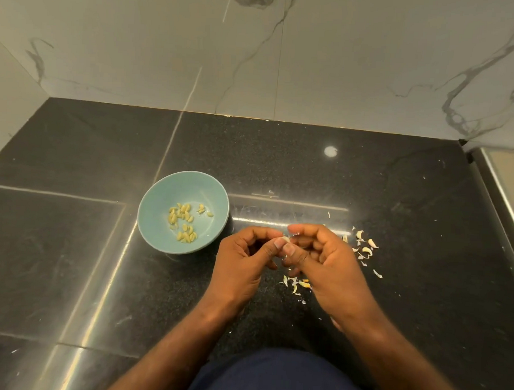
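left hand (241,260) and right hand (330,264) grip pinching pale seed (285,239), blue bowl (158,199) just left, husks (365,250) scattered right

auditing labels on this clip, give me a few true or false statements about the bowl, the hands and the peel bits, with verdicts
1. The blue bowl holds small yellowish seeds. True.
2. The peel scraps lie left of the bowl. False: they lie to its right, on the dark counter.
3. The left hand and right hand pinch one small pale piece between them. True.
4. The left hand reaches into the bowl. False: it is beside the bowl, to its right.
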### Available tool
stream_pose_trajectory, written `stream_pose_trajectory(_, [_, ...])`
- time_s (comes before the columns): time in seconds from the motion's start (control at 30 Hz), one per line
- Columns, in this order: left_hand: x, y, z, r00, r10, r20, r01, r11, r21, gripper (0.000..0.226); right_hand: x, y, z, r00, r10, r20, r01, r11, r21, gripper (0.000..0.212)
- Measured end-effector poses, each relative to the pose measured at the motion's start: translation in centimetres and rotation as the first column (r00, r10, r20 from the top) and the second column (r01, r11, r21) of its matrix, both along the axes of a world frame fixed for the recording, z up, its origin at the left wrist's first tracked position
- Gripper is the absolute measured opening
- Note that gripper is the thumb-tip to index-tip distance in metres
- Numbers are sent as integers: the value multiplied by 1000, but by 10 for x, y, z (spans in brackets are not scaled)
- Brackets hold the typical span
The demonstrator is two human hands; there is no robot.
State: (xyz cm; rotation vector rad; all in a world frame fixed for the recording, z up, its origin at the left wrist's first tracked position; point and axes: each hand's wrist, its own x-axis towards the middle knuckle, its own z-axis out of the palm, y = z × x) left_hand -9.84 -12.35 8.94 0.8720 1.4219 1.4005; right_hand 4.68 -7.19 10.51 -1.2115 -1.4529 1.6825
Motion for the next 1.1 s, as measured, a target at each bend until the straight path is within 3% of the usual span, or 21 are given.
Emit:
stream_pose_trajectory(0.1, [-2, -5, -3, 999, -4, -48, 4, 1000, -18, 13, -6, -4, -5, 995, -72, -73, 72, 997, -7, 20])
stream_pose_trajectory(0.2, [-5, -13, -8, 998, 27, -51, -29, 998, -48, 12, -11, -4, -7, 996, -31, -87, 30, 999, -15, 21])
stream_pose_trajectory(0.4, [-14, -29, -22, 977, 202, 61, -193, 973, -129, 8, -44, 2, -16, 999, -27, -32, 26, 999, -45, 19])
stream_pose_trajectory(0.57, [-18, -41, -41, 949, 314, 38, -293, 918, -267, 19, -102, 17, -20, 982, 169, 83, -178, 977, 115, 32])
stream_pose_trajectory(0.7, [-18, -43, -53, 973, 226, -52, -231, 917, -325, 17, -119, 23, -26, 985, 169, 38, -172, 983, 68, 31])
stream_pose_trajectory(0.83, [-19, -42, -62, 980, 119, -159, -169, 920, -353, 16, -79, 29, -34, 997, 55, 54, -56, 998, 13, 7])
stream_pose_trajectory(0.9, [-18, -40, -64, 977, 78, -196, -143, 929, -341, 17, -47, 28, -38, 996, -9, 84, 9, 1000, 5, 16])
stream_pose_trajectory(1.0, [-9, -33, -61, 975, -23, -220, -51, 944, -327, 24, 6, 22, -42, 971, -145, 189, 134, 989, 67, 25])
stream_pose_trajectory(1.07, [1, -26, -60, 967, -79, -244, 0, 951, -308, 24, 33, 20, -45, 940, -77, 333, 37, 991, 125, 4])
stream_pose_trajectory(1.1, [8, -22, -59, 964, -92, -249, 17, 958, -288, 20, 43, 17, -47, 914, -15, 406, -34, 993, 112, 20])
